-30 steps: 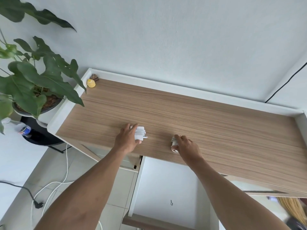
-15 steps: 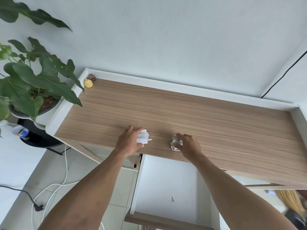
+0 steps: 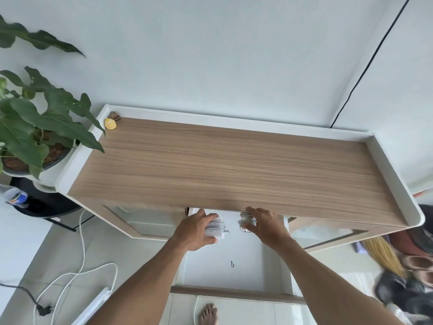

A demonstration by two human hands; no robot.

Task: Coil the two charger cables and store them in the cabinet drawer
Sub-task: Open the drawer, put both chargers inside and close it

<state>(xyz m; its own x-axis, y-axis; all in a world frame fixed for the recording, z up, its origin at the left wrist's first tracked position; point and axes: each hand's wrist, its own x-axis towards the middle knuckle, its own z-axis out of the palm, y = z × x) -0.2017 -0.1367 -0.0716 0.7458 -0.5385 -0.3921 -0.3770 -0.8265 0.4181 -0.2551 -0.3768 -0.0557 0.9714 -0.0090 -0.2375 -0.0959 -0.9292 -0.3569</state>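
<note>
Two coiled cables (image 3: 214, 227) above open drawer (image 3: 246, 254)

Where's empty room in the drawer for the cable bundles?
The drawer floor is bare between its side walls and wooden front, except a small dark hook. Crowded under the cabinet edge: left hand grips white coil, right hand grips grey coil.

The drawer (image 3: 210, 266) is open from above, a small hook (image 3: 232, 264) on its floor, the cabinet top (image 3: 234, 172) overhanging its rear.
</note>
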